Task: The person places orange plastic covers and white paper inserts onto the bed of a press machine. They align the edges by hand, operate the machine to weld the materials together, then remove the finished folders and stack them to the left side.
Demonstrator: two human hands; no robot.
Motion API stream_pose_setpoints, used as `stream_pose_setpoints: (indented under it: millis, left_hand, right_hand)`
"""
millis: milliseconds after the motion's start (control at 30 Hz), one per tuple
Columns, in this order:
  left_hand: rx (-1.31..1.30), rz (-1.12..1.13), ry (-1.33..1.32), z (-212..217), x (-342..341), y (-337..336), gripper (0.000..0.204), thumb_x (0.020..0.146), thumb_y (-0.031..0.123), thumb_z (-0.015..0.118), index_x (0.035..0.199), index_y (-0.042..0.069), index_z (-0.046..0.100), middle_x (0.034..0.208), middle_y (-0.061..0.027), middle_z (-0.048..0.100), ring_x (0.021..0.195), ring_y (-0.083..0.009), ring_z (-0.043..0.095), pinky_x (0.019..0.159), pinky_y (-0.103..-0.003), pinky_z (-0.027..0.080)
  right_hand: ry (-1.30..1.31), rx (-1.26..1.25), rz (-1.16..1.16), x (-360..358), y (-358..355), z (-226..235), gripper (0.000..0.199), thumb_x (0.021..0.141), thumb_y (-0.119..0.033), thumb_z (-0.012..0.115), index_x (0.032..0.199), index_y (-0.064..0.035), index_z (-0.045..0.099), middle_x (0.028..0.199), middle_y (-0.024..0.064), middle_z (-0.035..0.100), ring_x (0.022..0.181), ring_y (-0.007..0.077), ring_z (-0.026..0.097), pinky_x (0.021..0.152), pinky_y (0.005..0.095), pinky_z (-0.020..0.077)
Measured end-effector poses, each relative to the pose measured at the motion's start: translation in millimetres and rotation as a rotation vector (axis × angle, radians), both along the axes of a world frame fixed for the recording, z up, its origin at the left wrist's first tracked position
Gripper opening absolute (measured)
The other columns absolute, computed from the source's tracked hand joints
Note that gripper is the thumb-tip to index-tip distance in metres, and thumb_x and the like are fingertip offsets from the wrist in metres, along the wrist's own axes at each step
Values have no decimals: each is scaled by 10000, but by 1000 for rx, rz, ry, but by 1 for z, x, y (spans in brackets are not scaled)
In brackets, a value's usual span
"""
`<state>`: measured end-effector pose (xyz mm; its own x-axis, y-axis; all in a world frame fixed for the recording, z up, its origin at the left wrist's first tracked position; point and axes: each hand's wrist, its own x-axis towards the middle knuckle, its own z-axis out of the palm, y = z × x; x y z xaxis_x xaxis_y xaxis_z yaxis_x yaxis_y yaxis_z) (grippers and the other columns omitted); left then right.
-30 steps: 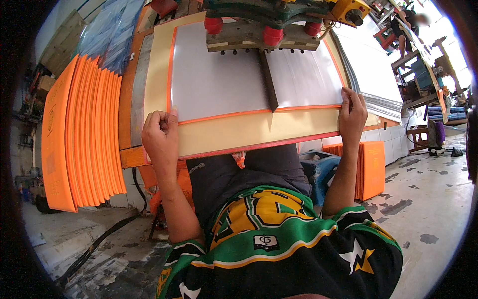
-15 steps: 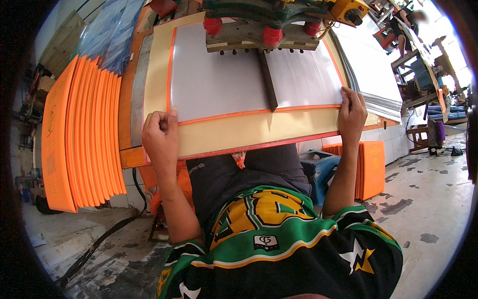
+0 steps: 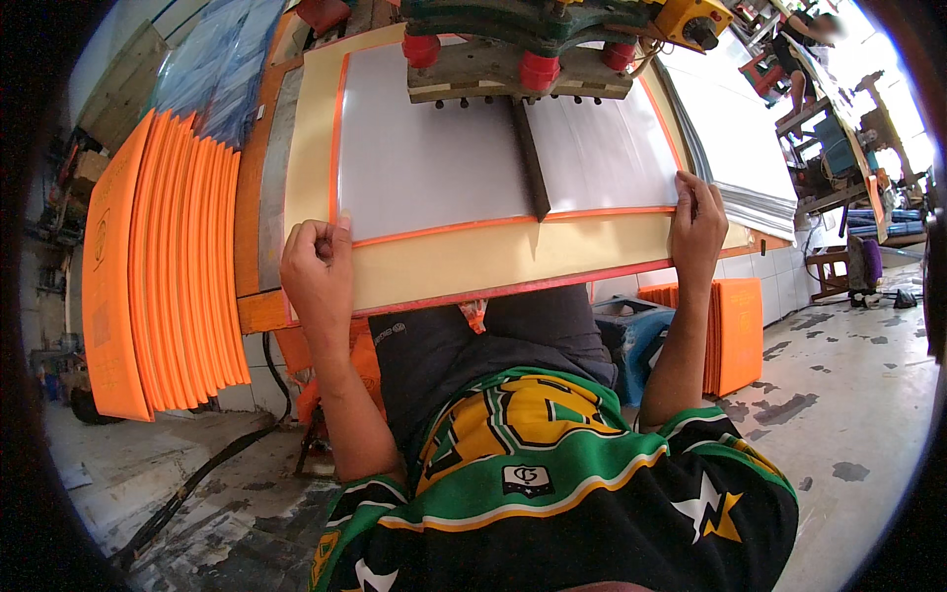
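A flat orange-edged cover with whitish, glossy plastic sheets [image 3: 434, 163] on it lies on a cream board [image 3: 444, 269]. At its near left corner, my left hand [image 3: 318, 261] is closed, thumb and fingers pinching the edge. My right hand [image 3: 698, 225] pinches the near right corner, its fingers curled. Across the sheets, right of the middle, runs a narrow dark bar [image 3: 531, 163] below the head of a green press [image 3: 513, 30] with red cylindrical parts. The press hides the far middle of the cover.
Folded orange covers [image 3: 182, 266] stand in a thick row at the left, beside blue-tinted plastic sheets [image 3: 222, 64]. White sheets [image 3: 735, 138] are stacked at the right. Below the board are a blue stool [image 3: 631, 340] and more orange covers [image 3: 733, 335]. A person [image 3: 801, 54] is at the far right.
Both hands and the cover keep their places. The person in the far upper right has shifted slightly.
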<state>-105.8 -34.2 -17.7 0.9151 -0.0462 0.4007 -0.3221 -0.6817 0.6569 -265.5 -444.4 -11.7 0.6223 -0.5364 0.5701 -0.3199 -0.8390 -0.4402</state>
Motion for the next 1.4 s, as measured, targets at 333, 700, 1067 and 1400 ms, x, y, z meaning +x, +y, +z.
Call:
stream_pose_setpoints:
  millis: [333, 700, 1067, 1400]
  left_hand:
    - [9, -1, -4, -1, 1, 1, 363, 992, 254, 747, 800, -26, 617, 752, -68, 571, 675, -177, 531, 642, -347, 471]
    - [-6, -4, 12, 1, -1, 0, 374, 997, 245, 741, 786, -27, 595, 743, -68, 556, 670, -173, 514, 640, -348, 461]
    - [3, -10, -8, 1, -1, 1, 381, 998, 258, 743, 796, -34, 604, 750, -74, 563, 673, -178, 517, 641, -350, 462]
    - [1, -6, 8, 0, -1, 1, 368, 997, 254, 744, 803, -29, 607, 751, -68, 559, 678, -173, 521, 643, -346, 463]
  right_hand:
    - [3, 7, -2, 0, -1, -1, 220, 1038, -92, 573, 1153, 21, 722, 979, 193, 678, 895, 346, 688, 811, 439, 535]
    - [11, -9, -7, 0, -3, -3, 222, 1043, -100, 573, 1156, 16, 725, 988, 191, 682, 900, 343, 689, 811, 442, 536]
    - [29, -18, -7, -2, -5, -4, 232, 1071, -122, 576, 1195, -9, 736, 1022, 155, 690, 928, 284, 696, 803, 394, 540]
    - [1, -2, 6, 0, -2, -2, 234, 1048, -112, 567, 1159, 19, 726, 1010, 201, 692, 923, 361, 689, 829, 452, 534]
